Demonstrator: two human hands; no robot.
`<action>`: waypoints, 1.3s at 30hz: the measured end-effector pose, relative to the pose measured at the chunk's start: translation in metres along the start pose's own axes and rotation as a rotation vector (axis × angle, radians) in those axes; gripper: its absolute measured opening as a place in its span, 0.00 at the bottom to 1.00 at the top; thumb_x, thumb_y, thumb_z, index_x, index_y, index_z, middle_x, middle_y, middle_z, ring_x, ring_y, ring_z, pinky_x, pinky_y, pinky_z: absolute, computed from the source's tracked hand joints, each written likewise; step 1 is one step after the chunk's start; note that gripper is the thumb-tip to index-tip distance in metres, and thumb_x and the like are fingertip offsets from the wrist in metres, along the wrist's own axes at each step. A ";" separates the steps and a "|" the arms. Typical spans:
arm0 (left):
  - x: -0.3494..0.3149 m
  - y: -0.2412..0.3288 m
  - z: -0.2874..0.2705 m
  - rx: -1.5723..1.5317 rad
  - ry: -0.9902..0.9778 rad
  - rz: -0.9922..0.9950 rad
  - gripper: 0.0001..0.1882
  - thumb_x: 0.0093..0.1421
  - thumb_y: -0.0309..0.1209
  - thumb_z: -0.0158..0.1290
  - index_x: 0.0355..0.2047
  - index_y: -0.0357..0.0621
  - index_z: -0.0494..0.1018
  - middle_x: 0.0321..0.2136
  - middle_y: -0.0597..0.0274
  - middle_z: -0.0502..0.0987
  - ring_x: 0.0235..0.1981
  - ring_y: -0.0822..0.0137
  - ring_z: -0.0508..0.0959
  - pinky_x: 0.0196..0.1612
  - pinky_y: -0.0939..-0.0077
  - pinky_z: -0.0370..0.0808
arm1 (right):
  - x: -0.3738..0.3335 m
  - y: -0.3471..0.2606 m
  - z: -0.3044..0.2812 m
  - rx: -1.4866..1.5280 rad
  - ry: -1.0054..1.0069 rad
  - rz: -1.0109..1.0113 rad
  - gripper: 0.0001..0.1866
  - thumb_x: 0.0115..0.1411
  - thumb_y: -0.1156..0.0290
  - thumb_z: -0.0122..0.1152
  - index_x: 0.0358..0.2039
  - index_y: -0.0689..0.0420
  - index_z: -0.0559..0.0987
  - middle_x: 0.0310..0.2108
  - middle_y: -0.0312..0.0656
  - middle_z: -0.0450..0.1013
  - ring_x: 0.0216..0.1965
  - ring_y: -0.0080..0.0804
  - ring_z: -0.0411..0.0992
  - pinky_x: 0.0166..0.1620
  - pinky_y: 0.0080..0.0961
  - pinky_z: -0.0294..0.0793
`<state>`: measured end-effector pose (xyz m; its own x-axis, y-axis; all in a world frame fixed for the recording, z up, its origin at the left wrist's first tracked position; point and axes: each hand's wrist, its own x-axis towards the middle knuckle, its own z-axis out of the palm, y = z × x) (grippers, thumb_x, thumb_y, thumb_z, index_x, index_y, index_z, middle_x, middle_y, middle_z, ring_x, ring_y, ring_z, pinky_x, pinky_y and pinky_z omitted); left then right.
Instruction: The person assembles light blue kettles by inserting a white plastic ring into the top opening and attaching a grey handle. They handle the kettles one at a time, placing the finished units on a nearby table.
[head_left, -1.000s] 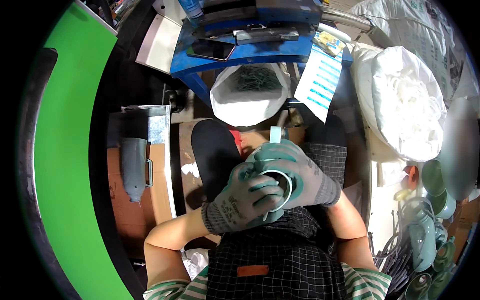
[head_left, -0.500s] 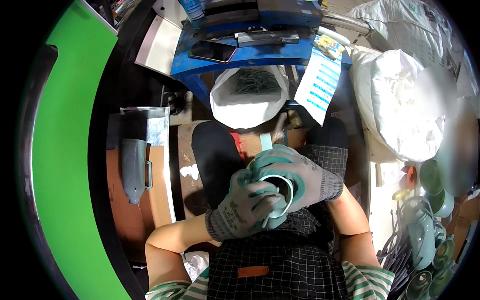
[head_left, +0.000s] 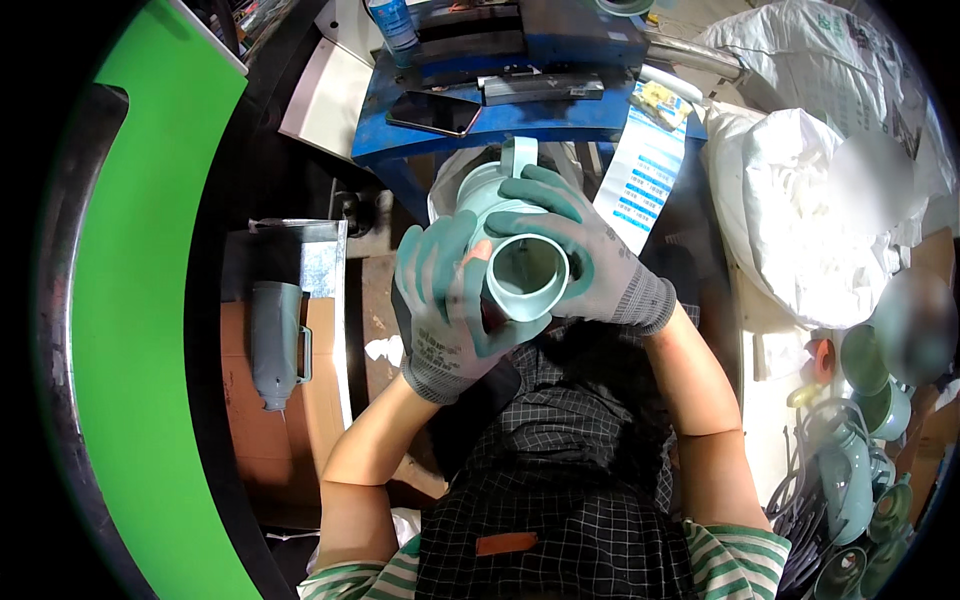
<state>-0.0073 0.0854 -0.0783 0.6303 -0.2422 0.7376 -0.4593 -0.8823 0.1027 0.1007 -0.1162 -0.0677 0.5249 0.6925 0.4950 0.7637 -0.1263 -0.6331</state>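
Raised since earlier | pale green jug [head_left: 510, 240] | clasped between both hands [head_left: 520, 270]

Jug [head_left: 505, 245] smooth glossy plastic, pale green; gloves [head_left: 445, 310] knit cloth, rubbery matt palms; apron [head_left: 560, 500] checked cloth; bench [head_left: 520, 110] painted blue metal, scuffed

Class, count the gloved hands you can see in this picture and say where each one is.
2. The left hand grips the pale green jug from the left; the right hand wraps over its open mouth from the right. None seems hidden.
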 end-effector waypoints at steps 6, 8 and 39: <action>-0.014 0.020 0.017 -0.457 -0.251 -0.142 0.52 0.53 0.47 0.73 0.69 0.38 0.57 0.57 0.45 0.72 0.56 0.47 0.77 0.60 0.53 0.75 | -0.025 -0.030 -0.032 0.015 -0.026 0.031 0.46 0.45 0.60 0.82 0.64 0.55 0.73 0.69 0.52 0.62 0.73 0.57 0.56 0.75 0.51 0.54; -0.025 0.036 0.009 -0.495 -0.335 -0.100 0.47 0.55 0.46 0.72 0.67 0.40 0.61 0.56 0.47 0.74 0.55 0.48 0.78 0.59 0.54 0.76 | -0.054 -0.059 -0.046 0.058 0.017 0.066 0.49 0.46 0.60 0.83 0.66 0.57 0.69 0.69 0.53 0.62 0.72 0.56 0.58 0.74 0.50 0.56; 0.002 0.081 0.003 -0.342 -0.242 0.151 0.34 0.52 0.46 0.70 0.60 0.54 0.78 0.52 0.58 0.72 0.51 0.47 0.77 0.50 0.52 0.80 | -0.098 -0.085 -0.069 -0.617 0.003 0.006 0.11 0.56 0.59 0.68 0.35 0.50 0.80 0.42 0.39 0.77 0.46 0.39 0.78 0.50 0.38 0.80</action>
<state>-0.0413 0.0123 -0.0700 0.6502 -0.4815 0.5877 -0.7123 -0.6553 0.2512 0.0102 -0.2223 -0.0214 0.5303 0.6883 0.4949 0.8369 -0.5184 -0.1758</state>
